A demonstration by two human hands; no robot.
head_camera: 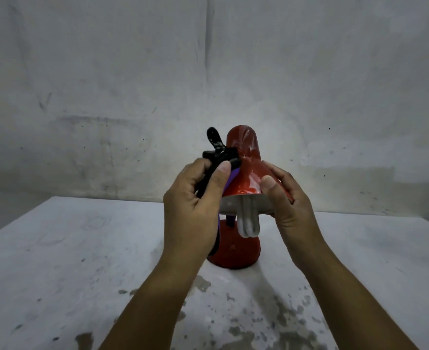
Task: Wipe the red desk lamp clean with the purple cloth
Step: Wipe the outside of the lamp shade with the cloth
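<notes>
The purple cloth is mostly hidden behind the left hand, whose curled fingers grip it against the black neck; the right hand grips the red desk lamp shade rim; its base stands on the desk.

A white table fills the near half of the view; its surface carries dark stains and worn patches, densest at the near right. A scuffed grey-white wall stands behind it.

Dim, soft overhead light; glare on the lamp shade; wide-angle bowing at edges
</notes>
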